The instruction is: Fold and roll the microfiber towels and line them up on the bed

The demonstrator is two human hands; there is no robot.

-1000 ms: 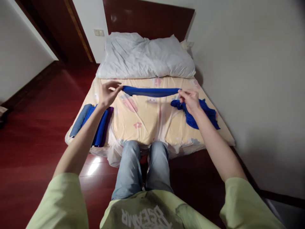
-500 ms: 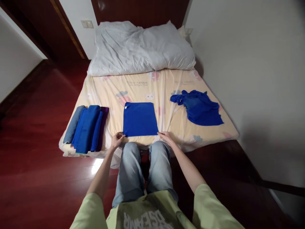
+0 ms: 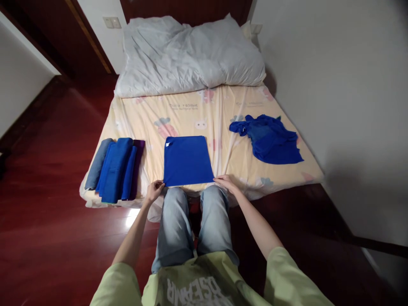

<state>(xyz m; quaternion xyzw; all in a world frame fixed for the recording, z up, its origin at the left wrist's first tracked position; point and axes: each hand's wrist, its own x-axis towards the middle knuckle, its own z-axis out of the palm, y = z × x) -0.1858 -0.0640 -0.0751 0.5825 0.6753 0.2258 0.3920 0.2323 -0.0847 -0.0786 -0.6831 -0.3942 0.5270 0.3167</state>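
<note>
A blue cloth (image 3: 188, 161) lies flat on the bed in front of me, roughly square, with a small white tag at its far left corner. My left hand (image 3: 155, 190) pinches its near left corner, and my right hand (image 3: 225, 182) pinches the near right corner. Left of it, several rolled or folded cloths (image 3: 116, 170) in grey-blue, blue and purple lie side by side at the bed's front edge. On the right is a crumpled heap of blue cloth (image 3: 272, 138).
The bed (image 3: 191, 121) has a cream sheet printed with carrots and rabbits. A bulky white quilt (image 3: 191, 57) lies across its head end. White wall (image 3: 344, 106) stands along the right, and dark red floor (image 3: 47, 191) shows on the left.
Both hands have drawn the cloth's near edge slightly toward me and a little farther apart, still holding the corners. The view has tipped slightly.
</note>
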